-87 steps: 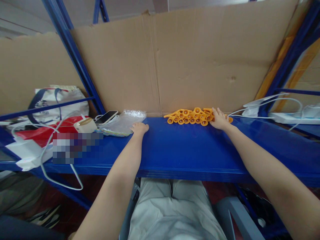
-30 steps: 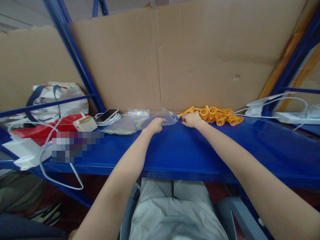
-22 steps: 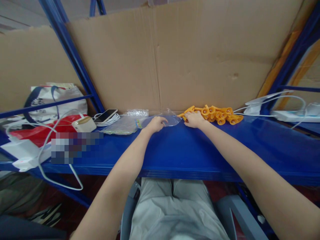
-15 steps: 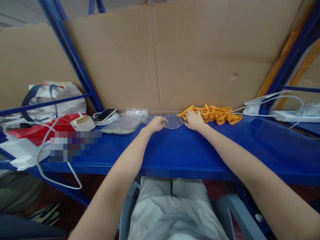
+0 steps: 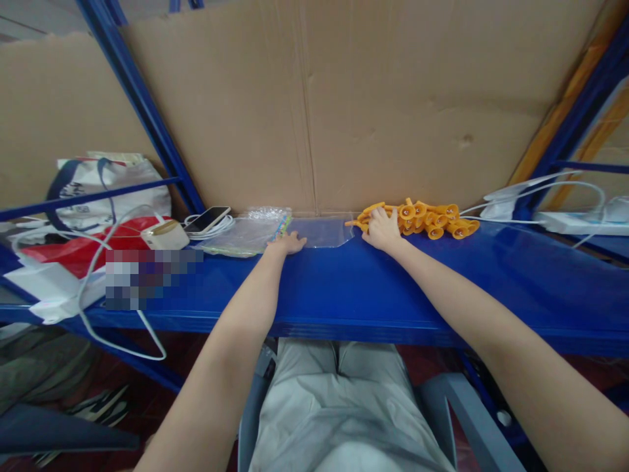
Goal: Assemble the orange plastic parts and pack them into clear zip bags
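Head view: a flat, clear plastic bag point(image 5: 328, 234) lies between left hand point(image 5: 289, 243) and right hand point(image 5: 383, 229).
Its long axis runs sideways; the left, fingers loosely spread, is nearer. The right covers the left end of piled orange-yellow plastic horns point(image 5: 434, 231), grip unclear. Blue metal shelf point(image 5: 344, 295) beneath, brown cardboard point(image 5: 383, 111) behind.

The trumpet-shaped orange plastic pieces point(image 5: 435, 231) look smooth and glossy. The flat, clear plastic bag point(image 5: 327, 235) is shiny film. The long blue metal shelf point(image 5: 344, 295) has smooth, glossy paint; the broad tan cardboard panel point(image 5: 393, 118) is matt and creased; the white, navy-handled cloth bag point(image 5: 137, 176) looks matt.
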`<state>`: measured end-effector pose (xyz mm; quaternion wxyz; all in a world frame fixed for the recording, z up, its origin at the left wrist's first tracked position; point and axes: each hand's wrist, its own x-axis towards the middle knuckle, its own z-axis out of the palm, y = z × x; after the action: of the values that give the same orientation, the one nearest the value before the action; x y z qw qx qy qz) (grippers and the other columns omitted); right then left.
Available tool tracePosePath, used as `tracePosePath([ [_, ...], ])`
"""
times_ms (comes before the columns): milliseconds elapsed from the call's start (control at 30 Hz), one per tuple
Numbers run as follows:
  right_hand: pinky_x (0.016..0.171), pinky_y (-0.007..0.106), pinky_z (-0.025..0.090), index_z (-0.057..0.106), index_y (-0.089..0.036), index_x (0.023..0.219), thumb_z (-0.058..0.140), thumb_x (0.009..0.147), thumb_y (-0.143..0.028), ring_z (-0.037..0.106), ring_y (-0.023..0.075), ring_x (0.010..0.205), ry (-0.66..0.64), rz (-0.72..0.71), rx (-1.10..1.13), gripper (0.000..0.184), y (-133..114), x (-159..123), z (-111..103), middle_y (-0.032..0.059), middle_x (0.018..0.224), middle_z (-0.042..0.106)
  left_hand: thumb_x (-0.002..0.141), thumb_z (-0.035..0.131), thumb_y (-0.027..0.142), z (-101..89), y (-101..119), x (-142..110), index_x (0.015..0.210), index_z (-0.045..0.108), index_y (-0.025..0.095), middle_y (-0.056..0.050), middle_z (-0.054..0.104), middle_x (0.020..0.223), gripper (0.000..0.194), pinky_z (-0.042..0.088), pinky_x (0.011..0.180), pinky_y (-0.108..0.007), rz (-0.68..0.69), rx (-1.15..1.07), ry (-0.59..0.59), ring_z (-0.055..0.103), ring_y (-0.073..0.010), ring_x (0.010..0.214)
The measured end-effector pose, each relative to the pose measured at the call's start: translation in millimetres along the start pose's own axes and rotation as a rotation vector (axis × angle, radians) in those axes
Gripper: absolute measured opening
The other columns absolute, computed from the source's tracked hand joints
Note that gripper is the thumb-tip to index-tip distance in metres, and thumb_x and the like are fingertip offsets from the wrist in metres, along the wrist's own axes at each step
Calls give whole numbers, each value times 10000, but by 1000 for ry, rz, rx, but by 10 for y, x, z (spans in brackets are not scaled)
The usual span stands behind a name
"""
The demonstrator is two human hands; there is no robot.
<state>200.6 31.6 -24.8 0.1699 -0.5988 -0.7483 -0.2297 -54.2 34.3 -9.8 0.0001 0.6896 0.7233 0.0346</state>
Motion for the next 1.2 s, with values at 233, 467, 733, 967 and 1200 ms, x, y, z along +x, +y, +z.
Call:
tracePosePath([
  [233, 898, 480, 445, 652, -123, 949, 510, 851, -361, 578, 344, 1062, 107, 299, 338, 294, 39, 101, -102, 198, 1064, 641, 927, 305, 560, 89, -186, 131, 1495, 406, 250, -100, 351, 1578, 655, 291, 1134, -617, -77, -75, -10, 263, -353, 1470],
  [467, 706, 337, 510, 472, -221, 849, 584, 857, -353, 648, 227, 809, 214, 431, 809, 173, 166, 151, -223, 61, 822, 647, 929, 345, 514, 40, -180, 178, 1465, 455, 228, -113, 422, 1534, 617, 307, 1119, -625, -26, -22, -41, 365, -359, 1421],
  [733, 396, 181, 348, 521, -192, 830, 666, 842, -213, 469, 70, 434, -322, 318, 1252, 147, 183, 41, -471, -39, 572, 521, 859, 528, 205, -9, -88, 169, 1256, 648, 173, -120, 631, 1339, 416, 406, 1089, -312, 132, -30, 91, 553, -246, 1284],
  [967, 417, 175, 376, 553, -197, 879, 689, 820, -173, 536, 85, 490, -515, 342, 1237, 150, 260, -8, -543, -27, 615, 595, 893, 488, 232, -34, 310, -22, 973, 722, 146, -109, 746, 1012, 263, 508, 854, -265, 452, -149, 251, 690, -208, 969],
  [1200, 450, 195, 431, 568, -190, 919, 690, 834, -173, 564, 107, 509, -523, 396, 1226, 149, 284, -15, -577, -11, 617, 609, 920, 475, 449, 28, 637, -255, 916, 707, 154, -126, 747, 955, 376, 512, 733, -291, 442, -104, 148, 707, -247, 911],
])
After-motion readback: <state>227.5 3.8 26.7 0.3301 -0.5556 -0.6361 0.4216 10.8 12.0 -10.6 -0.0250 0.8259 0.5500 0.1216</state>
